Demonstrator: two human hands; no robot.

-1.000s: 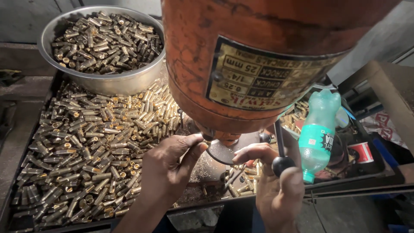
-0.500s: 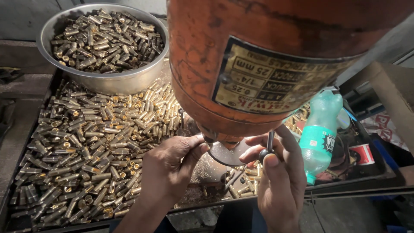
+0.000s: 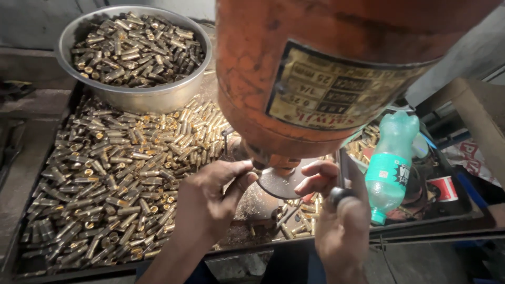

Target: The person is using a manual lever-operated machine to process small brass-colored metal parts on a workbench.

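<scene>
Brass everywhere: short tubular pieces (image 3: 110, 189) heaped loose across a dark metal tray (image 3: 31, 158), more of them piled in a round steel bowl (image 3: 134, 52) at the tray's far end. Looming over the middle, close to the lens, a big orange-painted machine head (image 3: 326, 73) with a worn yellowish plate on its flank, narrowing below to a spindle that meets a small round grey table (image 3: 281, 181). Left hand (image 3: 210, 202) reached in under the machine head, thumb and fingers drawn together at the near left edge of that round table, fingertips right by the spindle; whatever sits pinched between them too small and shadowed to tell. Right hand (image 3: 342, 221) just right of the table, fingers curled, wrapped about a black ball knob (image 3: 336, 195) on a dark lever rising from it, forefinger crooked toward the table's rim. Scattered brass pieces and fine swarf lying on the tray between the two wrists. Further right, a pale green plastic bottle (image 3: 392, 163) lying tilted, cap end toward the viewer, over a second dark tray (image 3: 447, 210) with a few more brass pieces behind it. Brown cardboard box (image 3: 481, 126) at the far right edge.
</scene>
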